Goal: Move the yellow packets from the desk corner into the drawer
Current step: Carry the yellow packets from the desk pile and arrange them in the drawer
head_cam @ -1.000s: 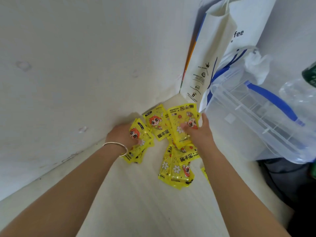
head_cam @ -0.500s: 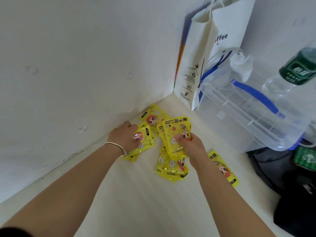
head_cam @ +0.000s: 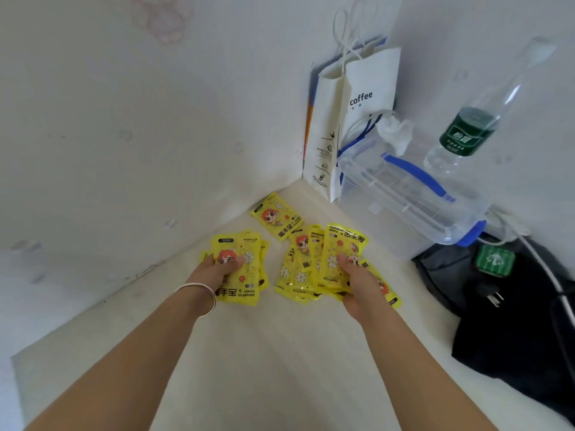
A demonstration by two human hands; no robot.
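Over by the counter (head_cam: 280, 353) corner, both hands have hand warmer packets. Left hand (head_cam: 217, 270) fingers are clamped on a small stack (head_cam: 241, 275), right hand (head_cam: 357, 281) fingers pinch a fanned bunch (head_cam: 329, 259). One loose packet (head_cam: 277, 216) lies near the wall, beside the coffee bag (head_cam: 351, 119) and clear plastic box (head_cam: 404, 197).

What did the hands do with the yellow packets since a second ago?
Both hands drew back from the corner with their packets. The left hand now grips a thicker stack, and the right hand holds a fanned bunch it gathered up. One packet is left lying alone near the wall, and another shows under the right wrist. The coffee bag, clear box and bottle stayed put.
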